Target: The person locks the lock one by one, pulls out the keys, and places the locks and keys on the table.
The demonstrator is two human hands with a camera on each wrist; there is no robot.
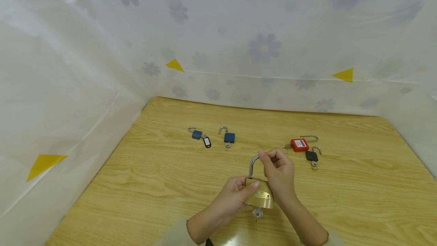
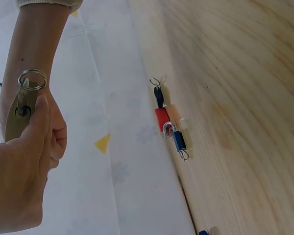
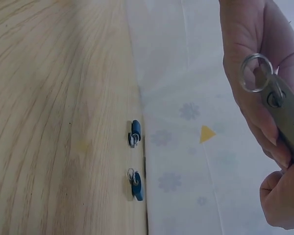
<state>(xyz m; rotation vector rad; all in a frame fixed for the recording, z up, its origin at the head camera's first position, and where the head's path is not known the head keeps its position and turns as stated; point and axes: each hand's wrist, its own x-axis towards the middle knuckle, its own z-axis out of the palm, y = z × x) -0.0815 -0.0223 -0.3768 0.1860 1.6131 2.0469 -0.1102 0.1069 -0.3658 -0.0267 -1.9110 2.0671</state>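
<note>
A large brass padlock (image 1: 260, 194) is held up over the table, its steel shackle (image 1: 252, 166) raised and a key (image 1: 257, 212) in its bottom. My left hand (image 1: 229, 199) grips the padlock's body, thumb across its front face. With thumb and fingers my right hand (image 1: 280, 174) pinches the top of the shackle, hiding its far end. In the left wrist view the key ring (image 2: 32, 80) hangs at the keyhole, and the body (image 2: 15, 122) lies behind my left thumb. The right wrist view shows the body (image 3: 286, 112) edge-on between the fingers.
On the wooden table (image 1: 153, 177) lie two blue padlocks (image 1: 229, 137), one with a black key tag (image 1: 207, 142). To the right are a red padlock (image 1: 299, 145) and a black padlock (image 1: 312, 156), shackles open. Flowered white sheeting (image 1: 218, 48) with yellow triangles surrounds the table.
</note>
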